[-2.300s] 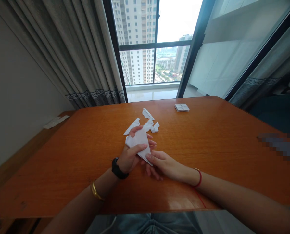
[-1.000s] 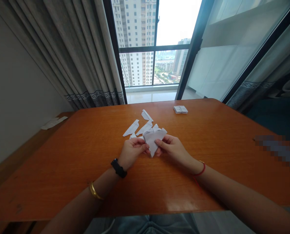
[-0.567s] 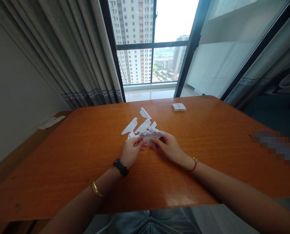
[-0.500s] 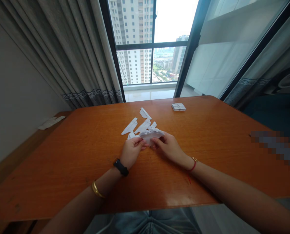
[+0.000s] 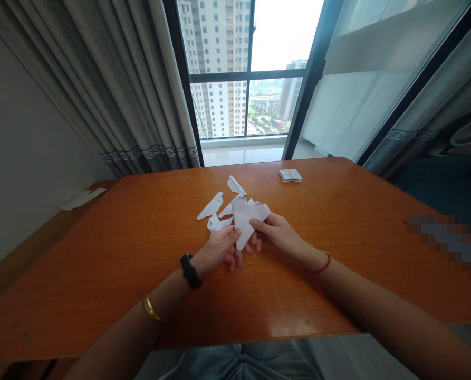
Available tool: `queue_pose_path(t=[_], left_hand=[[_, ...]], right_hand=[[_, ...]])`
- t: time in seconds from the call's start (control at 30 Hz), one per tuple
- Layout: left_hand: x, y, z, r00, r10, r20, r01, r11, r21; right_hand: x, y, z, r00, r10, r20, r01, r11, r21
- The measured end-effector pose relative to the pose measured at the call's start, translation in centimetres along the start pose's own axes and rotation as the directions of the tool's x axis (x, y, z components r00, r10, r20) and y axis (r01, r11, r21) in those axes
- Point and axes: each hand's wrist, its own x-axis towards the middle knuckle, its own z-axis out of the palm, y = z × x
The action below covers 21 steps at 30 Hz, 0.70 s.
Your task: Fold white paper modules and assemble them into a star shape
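Between my hands a piece of folded white paper point(image 5: 246, 217) is held up over the table, its flat face toward me and its narrow point downward. My left hand point(image 5: 222, 246) pinches the lower left edge with the thumb on the near face. From the right, my right hand point(image 5: 272, 230) grips the paper, thumb in front and fingers behind. Just beyond lie several folded paper pieces: a long one point(image 5: 210, 206) at the left, a small one point(image 5: 236, 185) farther back, and a crumpled-looking one point(image 5: 218, 224) by my left hand. The held paper partly hides others.
The brown wooden table point(image 5: 120, 274) spreads out around my hands. A small stack of folded paper point(image 5: 290, 175) sits near its far edge. White paper strips point(image 5: 83, 199) lie on a ledge at the left. A blurred-out patch point(image 5: 452, 240) covers something at the right edge.
The held paper has turned from nearly edge-on to showing its broad flat face, point down. My left hand has shifted slightly down and its fingers have spread below the paper.
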Motion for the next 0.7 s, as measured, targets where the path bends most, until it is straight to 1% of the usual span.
queue_pose_path(t=[0.07, 0.1, 0.17, 0.23, 0.37, 0.47, 0.57, 0.63, 0.7], left_hand=[[-0.3, 0.2, -0.1, 0.988, -0.052, 0.144, 0.075, 0.985, -0.155], [-0.4, 0.3, -0.3, 0.98, -0.068, 0.189, 0.107, 0.974, -0.201], [-0.6, 0.3, -0.6, 0.969, -0.093, 0.227, 0.15, 0.957, -0.248], [-0.6, 0.2, -0.9, 0.967, -0.114, 0.228, 0.173, 0.949, -0.262], [-0.5, 0.1, -1.0, 0.973, -0.112, 0.2, 0.16, 0.957, -0.243], [-0.4, 0.2, -0.4, 0.982, -0.092, 0.162, 0.116, 0.982, -0.146], [-0.3, 0.1, 0.1, 1.0, -0.013, 0.028, 0.011, 0.998, 0.057], [-0.3, -0.1, 0.3, 0.996, 0.049, -0.07, -0.037, 0.985, 0.169], [-0.2, -0.2, 0.2, 0.992, 0.072, -0.107, -0.047, 0.974, 0.223]], right_hand=[[-0.1, -0.4, 0.0, 0.999, -0.023, 0.025, 0.023, 1.0, 0.009], [-0.2, -0.6, 0.0, 0.999, -0.03, 0.034, 0.03, 1.0, 0.007], [-0.4, -1.2, 0.0, 0.998, -0.032, 0.062, 0.032, 0.999, -0.003], [-0.6, -1.7, 0.0, 0.996, -0.031, 0.083, 0.032, 0.999, -0.018], [-0.7, -1.9, 0.1, 0.996, -0.008, 0.086, 0.011, 0.999, -0.036], [-0.6, -1.5, 0.0, 1.0, -0.019, 0.022, 0.019, 0.999, -0.026], [-0.4, -1.1, -0.3, 0.997, -0.031, -0.072, 0.028, 0.999, -0.037], [-0.3, -0.9, -0.5, 0.994, -0.028, -0.109, 0.02, 0.997, -0.077], [-0.3, -0.8, -0.7, 0.99, -0.036, -0.138, 0.019, 0.992, -0.126]])
